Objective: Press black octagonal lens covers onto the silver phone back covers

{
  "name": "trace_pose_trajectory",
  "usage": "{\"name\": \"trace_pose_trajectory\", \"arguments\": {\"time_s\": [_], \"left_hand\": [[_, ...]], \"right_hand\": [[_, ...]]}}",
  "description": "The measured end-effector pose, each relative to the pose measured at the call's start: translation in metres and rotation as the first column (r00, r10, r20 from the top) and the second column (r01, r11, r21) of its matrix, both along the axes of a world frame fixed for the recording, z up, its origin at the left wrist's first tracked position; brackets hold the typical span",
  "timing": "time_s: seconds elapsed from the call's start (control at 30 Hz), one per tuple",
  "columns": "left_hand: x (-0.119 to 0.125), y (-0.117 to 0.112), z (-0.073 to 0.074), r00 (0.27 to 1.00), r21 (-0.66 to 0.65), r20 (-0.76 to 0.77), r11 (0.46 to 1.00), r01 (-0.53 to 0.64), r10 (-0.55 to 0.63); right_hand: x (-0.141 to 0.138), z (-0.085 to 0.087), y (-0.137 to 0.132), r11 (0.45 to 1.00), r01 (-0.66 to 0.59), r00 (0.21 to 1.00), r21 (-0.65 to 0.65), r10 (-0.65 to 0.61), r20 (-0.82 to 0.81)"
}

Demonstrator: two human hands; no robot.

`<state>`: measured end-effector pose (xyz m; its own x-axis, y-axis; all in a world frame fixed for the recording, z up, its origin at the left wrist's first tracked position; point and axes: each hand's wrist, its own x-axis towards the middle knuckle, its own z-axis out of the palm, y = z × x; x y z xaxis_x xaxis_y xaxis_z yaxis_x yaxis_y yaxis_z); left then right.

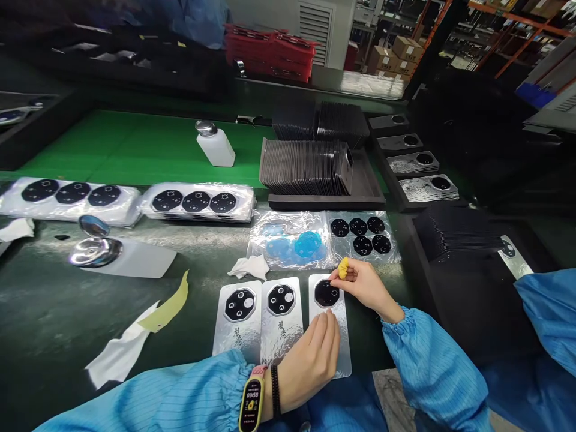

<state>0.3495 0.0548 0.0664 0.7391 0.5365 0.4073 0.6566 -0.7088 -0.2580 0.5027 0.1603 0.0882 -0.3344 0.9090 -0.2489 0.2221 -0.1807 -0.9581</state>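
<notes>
Touching the right panel's [345, 348] disc [324, 294], the right fingers [353, 287] are nearly meeting, grip unclear; the left fingers [323, 339] are bunching together, any hold hidden. Two panels [237, 342] are showing ringed discs [281, 299], this one seemingly unfinished.

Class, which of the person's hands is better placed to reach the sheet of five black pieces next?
Likely the right hand: it is nearer the sheet, while the left hand is farther off, over a silver panel.

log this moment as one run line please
left hand: over silver rectangular panel | right hand: fingertips at black octagonal plate on it | beside: two similar silver panels
</notes>
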Motion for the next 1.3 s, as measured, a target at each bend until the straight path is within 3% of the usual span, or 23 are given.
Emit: {"name": "trace_pose_trajectory", "arguments": {"time_s": [1.3], "left_hand": [[-0.0012,0.0011,0.0075,1.0,-0.002,0.001,1.0,-0.003,0.003]], "right_hand": [[-0.0023,0.0006,-0.0063,0.945,-0.099,0.982,0.312,0.041,0.186]]}}
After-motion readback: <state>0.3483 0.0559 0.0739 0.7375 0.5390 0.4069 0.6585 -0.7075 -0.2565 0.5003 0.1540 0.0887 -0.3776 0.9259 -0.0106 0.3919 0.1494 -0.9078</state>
